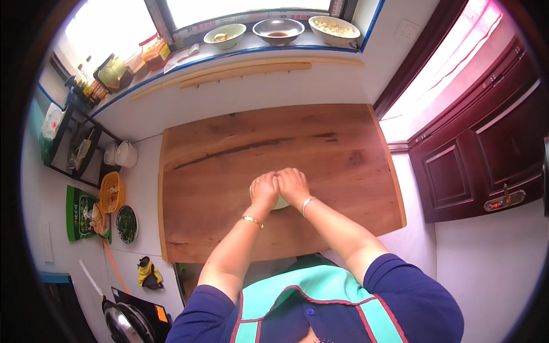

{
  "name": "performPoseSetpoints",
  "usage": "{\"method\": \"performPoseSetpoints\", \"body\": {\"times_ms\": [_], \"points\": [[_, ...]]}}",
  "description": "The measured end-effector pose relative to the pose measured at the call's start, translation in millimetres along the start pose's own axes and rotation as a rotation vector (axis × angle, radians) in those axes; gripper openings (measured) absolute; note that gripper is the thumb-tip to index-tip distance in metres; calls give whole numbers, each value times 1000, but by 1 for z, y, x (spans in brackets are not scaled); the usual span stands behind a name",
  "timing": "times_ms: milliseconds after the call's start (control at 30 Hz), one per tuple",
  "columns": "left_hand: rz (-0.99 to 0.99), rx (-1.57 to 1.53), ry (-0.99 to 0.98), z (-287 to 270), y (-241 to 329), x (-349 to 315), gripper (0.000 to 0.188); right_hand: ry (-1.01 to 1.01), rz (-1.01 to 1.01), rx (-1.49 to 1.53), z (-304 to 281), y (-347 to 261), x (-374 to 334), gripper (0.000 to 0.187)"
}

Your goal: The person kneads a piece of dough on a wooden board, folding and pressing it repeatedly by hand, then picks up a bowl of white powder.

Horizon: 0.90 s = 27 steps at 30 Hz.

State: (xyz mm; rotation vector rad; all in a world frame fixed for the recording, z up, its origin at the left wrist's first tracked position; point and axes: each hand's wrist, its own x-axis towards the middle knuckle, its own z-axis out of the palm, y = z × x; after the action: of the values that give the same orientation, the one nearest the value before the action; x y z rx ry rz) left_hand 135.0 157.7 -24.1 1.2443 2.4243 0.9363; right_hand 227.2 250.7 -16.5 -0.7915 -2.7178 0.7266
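Note:
A large wooden board [240, 148] lies on the white counter in front of me. My left hand [263, 190] and my right hand [293, 184] press side by side, fingers curled, onto a pale lump of dough [281, 203] near the board's middle. Only a sliver of the dough shows below my hands; the rest is hidden under them. A bracelet sits on each wrist.
Three bowls [278, 28] stand on the window sill at the back. Two long rolling pins [246, 73] lie behind the board. At the left are a plate of chopped greens [126, 224], an orange basket [111, 191], a green packet and a rack. Dark wood cabinets [486, 160] stand at the right.

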Motion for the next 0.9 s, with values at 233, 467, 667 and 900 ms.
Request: {"method": "performPoseSetpoints", "body": {"times_ms": [233,467,667,900], "points": [[351,332,207,49,-3,-124,53,297,-251,-114,23,16,-120,47],[375,381,272,58,-17,-56,51,305,-237,-50,38,37,-50,42],[101,46,80,38,-19,44,27,73,111,140,29,41,46,17],[20,-39,270,34,-28,108,15,193,132,182,48,56,120,20]]}}
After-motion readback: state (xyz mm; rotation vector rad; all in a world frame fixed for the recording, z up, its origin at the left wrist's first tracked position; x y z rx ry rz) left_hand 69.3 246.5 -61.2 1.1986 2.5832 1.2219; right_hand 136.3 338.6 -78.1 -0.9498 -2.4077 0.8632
